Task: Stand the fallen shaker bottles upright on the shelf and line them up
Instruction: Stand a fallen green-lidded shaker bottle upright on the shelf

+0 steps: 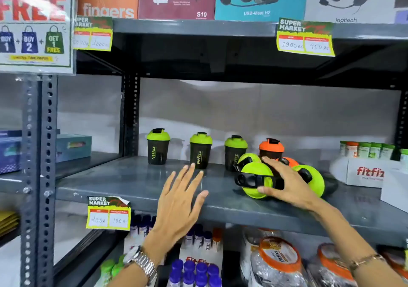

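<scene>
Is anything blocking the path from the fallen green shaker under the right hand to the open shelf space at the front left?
Nothing on the shelf does. The right hand grips the nearest fallen shaker, and the shelf to its left is bare. Only the open left hand hovers over that space.

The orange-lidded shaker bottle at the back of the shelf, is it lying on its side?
No, the orange-lidded shaker bottle stands upright on the shelf, in line with three green-lidded ones, behind the fallen bottles.

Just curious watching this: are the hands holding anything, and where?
The right hand grips a fallen black shaker bottle with a lime-green lid at the lid end. The left hand is open, holding nothing.
</scene>
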